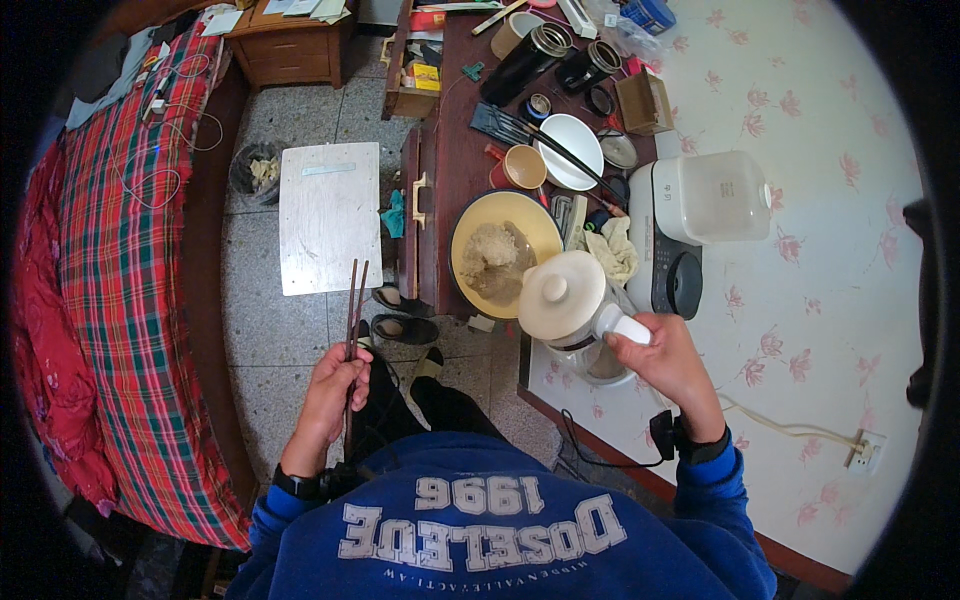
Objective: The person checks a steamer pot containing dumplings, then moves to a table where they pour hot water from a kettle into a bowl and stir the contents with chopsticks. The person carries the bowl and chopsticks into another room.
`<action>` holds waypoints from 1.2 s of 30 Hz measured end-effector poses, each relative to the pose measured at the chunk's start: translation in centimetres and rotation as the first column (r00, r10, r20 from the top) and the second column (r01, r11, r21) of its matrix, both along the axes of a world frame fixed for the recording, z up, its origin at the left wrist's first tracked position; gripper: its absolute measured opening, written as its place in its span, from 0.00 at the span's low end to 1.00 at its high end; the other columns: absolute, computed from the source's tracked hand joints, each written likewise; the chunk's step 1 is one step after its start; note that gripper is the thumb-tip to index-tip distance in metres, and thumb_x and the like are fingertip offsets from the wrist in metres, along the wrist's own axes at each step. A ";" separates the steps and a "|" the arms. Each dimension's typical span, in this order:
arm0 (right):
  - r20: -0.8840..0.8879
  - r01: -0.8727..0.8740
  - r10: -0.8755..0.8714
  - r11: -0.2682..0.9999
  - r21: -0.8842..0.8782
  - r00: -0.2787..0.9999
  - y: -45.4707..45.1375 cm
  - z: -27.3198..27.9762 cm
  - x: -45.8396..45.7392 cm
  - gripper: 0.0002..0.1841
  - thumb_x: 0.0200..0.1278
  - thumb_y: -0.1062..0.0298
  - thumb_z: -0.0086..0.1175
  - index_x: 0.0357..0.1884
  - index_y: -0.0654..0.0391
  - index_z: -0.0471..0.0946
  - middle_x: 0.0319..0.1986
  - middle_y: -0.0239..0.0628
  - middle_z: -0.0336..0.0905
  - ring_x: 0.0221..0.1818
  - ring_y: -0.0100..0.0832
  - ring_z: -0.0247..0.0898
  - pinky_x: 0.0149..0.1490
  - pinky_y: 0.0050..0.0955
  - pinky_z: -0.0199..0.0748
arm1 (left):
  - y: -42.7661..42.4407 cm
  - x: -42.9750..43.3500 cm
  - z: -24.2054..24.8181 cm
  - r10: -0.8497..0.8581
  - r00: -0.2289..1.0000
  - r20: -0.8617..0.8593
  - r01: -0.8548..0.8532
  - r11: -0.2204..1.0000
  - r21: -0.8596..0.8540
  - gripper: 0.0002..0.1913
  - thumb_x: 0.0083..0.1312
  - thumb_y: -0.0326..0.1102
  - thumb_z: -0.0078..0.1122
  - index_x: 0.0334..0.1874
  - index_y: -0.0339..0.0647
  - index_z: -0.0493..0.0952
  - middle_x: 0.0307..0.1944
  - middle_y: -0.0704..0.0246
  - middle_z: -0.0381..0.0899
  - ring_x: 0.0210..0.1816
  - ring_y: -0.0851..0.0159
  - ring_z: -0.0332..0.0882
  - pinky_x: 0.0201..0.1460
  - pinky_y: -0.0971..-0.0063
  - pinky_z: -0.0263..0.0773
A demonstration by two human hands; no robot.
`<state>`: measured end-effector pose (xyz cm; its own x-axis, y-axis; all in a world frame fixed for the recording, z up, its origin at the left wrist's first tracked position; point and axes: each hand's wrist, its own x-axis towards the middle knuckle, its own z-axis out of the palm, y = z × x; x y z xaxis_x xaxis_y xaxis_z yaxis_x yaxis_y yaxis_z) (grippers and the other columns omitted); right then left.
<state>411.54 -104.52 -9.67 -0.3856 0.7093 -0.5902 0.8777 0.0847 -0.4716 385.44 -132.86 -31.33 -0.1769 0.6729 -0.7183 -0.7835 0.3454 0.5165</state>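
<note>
My left hand (341, 386) grips a pair of brown chopsticks (356, 307), their tips pointing away from me over the floor. With my right hand (664, 356) I hold the white handle of a glass kettle (562, 300) with a cream lid. The spout side of the kettle overlaps the near right rim of a yellow enamel basin (466, 217). Inside the basin lies a pale, lumpy mass (491, 251) in greyish-brown matter whose kind I cannot tell. Whether liquid is flowing from the spout is hidden by the lid.
Around the basin on the dark desk (469, 161) are a paper cup (525, 166), a white bowl (559, 131) with dark chopsticks across it, a cloth (615, 251), black flasks (529, 64) and a white appliance (660, 225). A white board (330, 225) stands left, beside an open drawer (412, 97).
</note>
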 end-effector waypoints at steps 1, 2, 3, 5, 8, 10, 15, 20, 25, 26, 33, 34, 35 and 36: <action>0.043 -0.009 0.008 1.000 0.020 0.999 0.1 0.0 -0.2 0.18 0.60 0.60 0.67 0.37 0.70 0.84 0.23 0.37 0.82 0.27 0.22 0.74 0.34 0.30 0.75 | 0.0 0.0 0.0 -0.002 1.000 -0.002 0.002 1.000 0.013 0.07 0.72 0.30 0.49 0.48 0.39 0.72 0.29 0.72 0.72 0.20 0.75 0.64 0.20 0.80 0.58; 0.058 -0.024 0.022 0.999 0.030 0.998 0.1 0.1 -0.3 0.18 0.60 0.60 0.66 0.37 0.70 0.84 0.23 0.38 0.82 0.27 0.22 0.74 0.34 0.30 0.76 | 0.0 0.0 0.0 -0.003 1.000 0.002 0.003 1.000 0.018 0.07 0.72 0.30 0.49 0.48 0.39 0.72 0.29 0.72 0.72 0.20 0.75 0.64 0.20 0.80 0.58; 0.072 -0.040 0.037 0.998 0.039 0.997 0.2 0.1 -0.4 0.18 0.60 0.60 0.66 0.37 0.71 0.84 0.23 0.38 0.82 0.27 0.22 0.74 0.34 0.30 0.76 | 0.0 0.0 0.0 -0.004 1.000 0.010 0.004 1.000 0.018 0.06 0.72 0.29 0.49 0.48 0.39 0.72 0.29 0.72 0.72 0.20 0.75 0.64 0.20 0.80 0.58; 0.044 -0.039 0.036 0.997 0.065 0.998 0.3 -0.1 -0.6 0.19 0.61 0.60 0.66 0.36 0.71 0.83 0.22 0.39 0.82 0.27 0.23 0.74 0.33 0.31 0.76 | -0.1 0.0 -0.1 -0.004 1.000 0.018 0.003 0.999 0.032 0.06 0.73 0.29 0.48 0.48 0.39 0.73 0.29 0.72 0.72 0.20 0.75 0.65 0.20 0.80 0.59; 0.021 -0.039 0.037 0.995 0.088 0.999 0.5 -0.6 -0.6 0.19 0.61 0.59 0.66 0.35 0.71 0.83 0.22 0.40 0.82 0.26 0.24 0.75 0.33 0.31 0.76 | -0.3 -0.1 -0.3 -0.007 1.000 0.011 0.007 0.999 0.031 0.06 0.73 0.29 0.48 0.48 0.39 0.72 0.29 0.72 0.72 0.20 0.75 0.64 0.20 0.81 0.58; 0.012 -0.037 0.036 0.995 0.097 0.999 0.7 -1.0 -0.3 0.19 0.61 0.59 0.66 0.34 0.70 0.83 0.21 0.41 0.81 0.26 0.24 0.75 0.33 0.32 0.75 | -0.4 -0.2 -0.4 -0.008 1.000 0.010 0.008 1.000 0.029 0.06 0.72 0.29 0.48 0.48 0.39 0.72 0.29 0.72 0.72 0.20 0.75 0.64 0.19 0.81 0.58; 0.009 -0.057 0.057 0.991 0.117 0.998 1.0 -1.2 -0.1 0.19 0.61 0.58 0.66 0.32 0.70 0.82 0.20 0.43 0.80 0.24 0.26 0.75 0.32 0.32 0.75 | -0.8 -0.4 -0.6 0.004 0.999 0.035 -0.004 1.000 0.006 0.06 0.73 0.29 0.48 0.49 0.39 0.72 0.30 0.71 0.71 0.20 0.75 0.64 0.20 0.81 0.58; 0.096 -0.079 0.069 0.991 0.109 0.993 0.8 -0.4 -0.8 0.20 0.62 0.57 0.65 0.33 0.70 0.83 0.20 0.43 0.80 0.24 0.26 0.75 0.32 0.32 0.74 | -0.9 -0.4 -0.4 -0.005 1.000 0.028 0.004 1.000 0.031 0.06 0.73 0.29 0.48 0.49 0.38 0.72 0.30 0.71 0.71 0.20 0.75 0.64 0.20 0.81 0.57; 0.092 -0.079 0.070 0.993 0.091 0.993 0.4 0.0 -1.0 0.20 0.61 0.56 0.65 0.33 0.69 0.83 0.19 0.43 0.80 0.23 0.29 0.76 0.31 0.33 0.74 | -0.8 -0.3 -0.5 -0.017 1.000 0.026 0.016 0.999 0.027 0.07 0.73 0.29 0.48 0.49 0.39 0.72 0.29 0.72 0.71 0.20 0.76 0.63 0.19 0.81 0.56; 0.104 -0.091 0.081 0.991 0.099 0.991 0.4 0.0 -1.0 0.20 0.60 0.56 0.65 0.33 0.69 0.83 0.19 0.43 0.79 0.22 0.29 0.76 0.31 0.34 0.74 | -0.8 -0.3 -0.5 -0.022 1.000 0.016 0.021 0.999 0.025 0.07 0.73 0.30 0.48 0.49 0.39 0.72 0.29 0.72 0.72 0.20 0.76 0.63 0.19 0.81 0.56; 0.138 -0.119 0.107 0.989 0.086 0.985 0.5 0.1 -1.4 0.20 0.59 0.55 0.65 0.31 0.67 0.84 0.18 0.47 0.79 0.21 0.37 0.78 0.31 0.36 0.75 | -1.0 -0.3 -0.5 -0.023 1.000 0.011 0.023 0.999 0.028 0.07 0.72 0.28 0.47 0.49 0.39 0.71 0.29 0.71 0.71 0.20 0.75 0.64 0.19 0.81 0.57; 0.123 -0.152 0.138 0.982 0.111 0.983 0.5 0.2 -1.4 0.20 0.58 0.55 0.65 0.31 0.67 0.84 0.18 0.48 0.79 0.21 0.38 0.79 0.32 0.36 0.75 | -1.0 -0.3 -0.5 -0.025 1.000 0.007 0.025 0.999 0.029 0.07 0.72 0.28 0.47 0.49 0.39 0.71 0.29 0.71 0.71 0.20 0.75 0.64 0.19 0.81 0.57; 0.133 -0.170 0.154 0.978 0.121 0.979 0.5 0.3 -1.6 0.19 0.58 0.55 0.65 0.31 0.66 0.84 0.18 0.48 0.79 0.22 0.39 0.79 0.32 0.37 0.75 | -1.0 -0.3 -0.5 -0.027 1.000 0.004 0.027 0.999 0.031 0.07 0.72 0.28 0.47 0.49 0.39 0.71 0.29 0.71 0.71 0.20 0.75 0.64 0.19 0.81 0.57; 0.139 -0.181 0.163 0.975 0.127 0.977 0.6 0.4 -1.7 0.19 0.58 0.55 0.65 0.30 0.66 0.84 0.18 0.49 0.79 0.22 0.40 0.79 0.32 0.37 0.75 | -1.0 -0.3 -0.5 -0.026 1.000 0.005 0.026 0.999 0.025 0.07 0.72 0.28 0.47 0.49 0.39 0.71 0.29 0.71 0.71 0.20 0.75 0.64 0.19 0.81 0.57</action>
<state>409.88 -103.97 -9.29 -0.4370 0.7167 -0.5434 0.8962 0.2959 -0.3305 385.18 -133.85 -31.82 -0.1555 0.6952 -0.7018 -0.7768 0.3528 0.5216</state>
